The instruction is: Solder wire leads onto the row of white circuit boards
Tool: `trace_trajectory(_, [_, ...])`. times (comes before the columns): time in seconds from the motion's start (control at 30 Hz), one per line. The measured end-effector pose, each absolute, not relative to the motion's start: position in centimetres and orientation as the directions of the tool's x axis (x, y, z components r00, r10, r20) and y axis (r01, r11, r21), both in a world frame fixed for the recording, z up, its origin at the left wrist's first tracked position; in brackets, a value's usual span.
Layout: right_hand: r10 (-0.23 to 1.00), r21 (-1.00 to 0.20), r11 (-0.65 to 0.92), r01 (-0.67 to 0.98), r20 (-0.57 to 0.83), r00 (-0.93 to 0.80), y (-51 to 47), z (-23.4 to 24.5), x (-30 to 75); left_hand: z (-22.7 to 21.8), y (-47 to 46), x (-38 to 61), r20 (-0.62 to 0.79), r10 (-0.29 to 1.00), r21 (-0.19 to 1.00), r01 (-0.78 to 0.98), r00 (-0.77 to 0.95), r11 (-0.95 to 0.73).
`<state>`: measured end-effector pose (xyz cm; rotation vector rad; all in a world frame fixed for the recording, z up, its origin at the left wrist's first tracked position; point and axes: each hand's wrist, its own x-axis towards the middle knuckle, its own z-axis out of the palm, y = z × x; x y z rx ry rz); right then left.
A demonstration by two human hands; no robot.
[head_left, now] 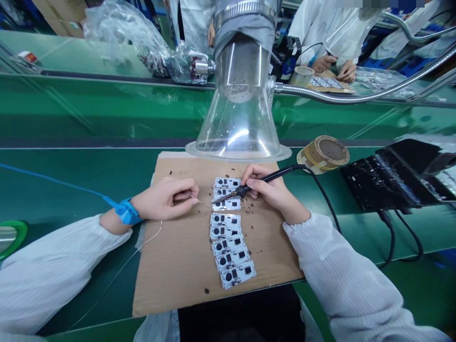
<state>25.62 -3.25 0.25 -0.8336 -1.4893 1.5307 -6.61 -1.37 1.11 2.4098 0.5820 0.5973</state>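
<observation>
A thin solder wire [147,242] runs up from the lower left into my left hand [169,198], which pinches it. Its free end points at the upper circuit boards. My right hand [267,190] grips a soldering iron [272,175] by its black handle. The iron's tip touches or hovers just over the left edge of a white circuit board [233,204]; I cannot tell which. Several more white boards [228,262] lie in a column toward me on a sheet of brown cardboard [171,275]. A blue wrist strap [128,211] circles my left wrist.
A clear fume hood [238,123] hangs just beyond the boards. Behind my right hand sit a round tan container [324,154] and a black box [388,175] with cables. Across the bench, a co-worker's hands [335,66] are at other boards, near plastic bags [124,33].
</observation>
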Motion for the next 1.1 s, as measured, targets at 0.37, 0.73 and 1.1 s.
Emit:
trace_trajectory(0.37, [0.852,-0.998,0.005,-0.057,0.034,-0.523,-3.5,0.4,26.3,1.5,-2.3,-6.3,0.191,0.455,0.776,0.150,0.870,-0.613])
trace_trajectory(0.73, [0.777,-0.997,-0.038,0.066,-0.071,-0.625,-3.8,1.6,26.3,1.5,-2.1,-6.3,0.211,0.436,0.762,0.132,0.875,-0.634])
trace_trajectory(1.1, [0.753,-1.000,0.006,0.021,-0.010,-0.658,-3.7,1.6,26.1,1.2,-2.2,-6.4,0.194,0.429,0.749,0.149,0.882,-0.645])
